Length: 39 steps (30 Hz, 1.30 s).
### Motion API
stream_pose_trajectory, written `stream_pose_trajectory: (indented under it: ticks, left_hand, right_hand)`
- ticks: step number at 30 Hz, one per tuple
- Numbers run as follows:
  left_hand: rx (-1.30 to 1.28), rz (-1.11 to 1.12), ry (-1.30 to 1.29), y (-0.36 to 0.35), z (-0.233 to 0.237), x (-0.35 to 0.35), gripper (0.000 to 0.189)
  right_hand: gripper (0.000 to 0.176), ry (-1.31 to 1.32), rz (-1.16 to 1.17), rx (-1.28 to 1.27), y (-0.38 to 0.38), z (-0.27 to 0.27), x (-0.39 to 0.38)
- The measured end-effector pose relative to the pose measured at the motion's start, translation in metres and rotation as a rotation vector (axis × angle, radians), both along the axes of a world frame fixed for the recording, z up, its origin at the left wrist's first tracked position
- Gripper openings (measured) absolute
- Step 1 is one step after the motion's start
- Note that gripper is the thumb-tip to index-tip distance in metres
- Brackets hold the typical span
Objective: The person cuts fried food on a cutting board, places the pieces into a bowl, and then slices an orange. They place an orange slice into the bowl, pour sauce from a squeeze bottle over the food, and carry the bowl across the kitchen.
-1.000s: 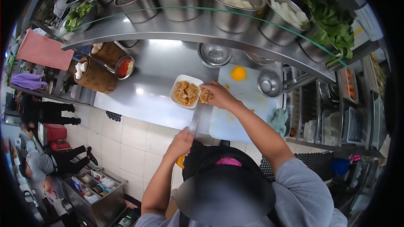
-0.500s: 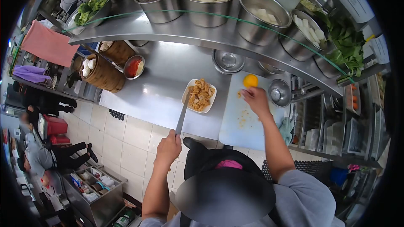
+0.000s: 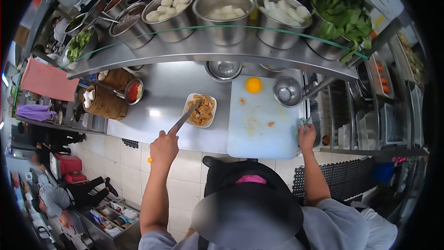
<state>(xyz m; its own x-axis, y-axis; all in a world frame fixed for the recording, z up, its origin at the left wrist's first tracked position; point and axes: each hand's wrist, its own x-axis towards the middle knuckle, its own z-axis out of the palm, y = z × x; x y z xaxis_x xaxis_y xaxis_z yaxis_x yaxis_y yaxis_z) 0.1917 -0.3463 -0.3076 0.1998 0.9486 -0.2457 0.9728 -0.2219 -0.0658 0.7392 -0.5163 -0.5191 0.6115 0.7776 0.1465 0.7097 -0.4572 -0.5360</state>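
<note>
My left hand (image 3: 164, 149) is closed round the handle of a long knife (image 3: 184, 117), whose tip lies over chopped food (image 3: 202, 111) in a white square dish (image 3: 211, 119). At the right edge of the white cutting board (image 3: 277, 132), my right hand (image 3: 306, 136) has its fingers on a green cloth (image 3: 303, 122). A few small food bits (image 3: 271, 124) and stains lie on the board. Near its top is a round orange-yellow thing (image 3: 253, 85), beside an empty metal bowl (image 3: 287, 91).
An overhead steel shelf (image 3: 185, 58) with metal pots of food spans the far side. Bamboo steamers (image 3: 107, 103) and a bowl of red food (image 3: 133, 91) stand at the left. Another person (image 3: 58, 196) is at the far left.
My right hand has moved from above the board to the cloth at its right edge. The knife has tilted, its tip further right over the food. The camera view has shifted.
</note>
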Motion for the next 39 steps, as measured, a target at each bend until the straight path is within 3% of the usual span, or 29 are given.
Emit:
stream_pose_trajectory:
  ticks: [5,12,16,18,23,26,30,34,37,39]
  left_hand:
    - [-0.03,0.033,0.075,-0.017,0.03,0.002,0.042]
    - [0.052,0.093,-0.051,-0.026,-0.001,0.042,0.042]
    - [0.006,0.171,-0.03,-0.035,0.005,0.036,0.046]
    - [0.069,0.173,-0.068,-0.028,0.013,0.045,0.048]
    - [0.131,0.12,-0.028,0.0,-0.01,0.04,0.04]
    - [0.138,0.074,0.006,-0.006,0.003,0.028,0.028]
    - [0.094,0.097,-0.001,-0.02,0.01,0.016,0.04]
    - [0.017,0.14,-0.063,-0.035,0.009,0.005,0.05]
    - [-0.045,0.094,-0.133,-0.045,-0.005,-0.002,0.048]
    - [-0.083,0.013,-0.318,-0.048,-0.021,-0.007,0.045]
  right_hand:
    - [0.04,0.081,-0.032,0.125,0.005,-0.007,0.007]
    - [0.037,0.026,-0.001,-0.027,0.014,-0.021,0.025]
    - [0.026,-0.173,0.07,0.082,0.019,0.037,-0.016]
    - [0.022,-0.076,0.231,0.248,0.034,0.053,-0.034]
    - [0.024,0.099,0.519,0.326,0.09,0.081,-0.108]
    - [0.027,0.118,0.657,0.278,0.133,0.079,-0.139]
    - [0.03,-0.037,0.714,0.172,0.19,0.063,-0.166]
    - [0.03,-0.083,0.605,0.037,0.213,0.045,-0.175]
    - [0.031,0.076,0.564,-0.053,0.206,0.04,-0.167]
    - [0.03,0.5,0.436,0.078,0.184,0.049,-0.166]
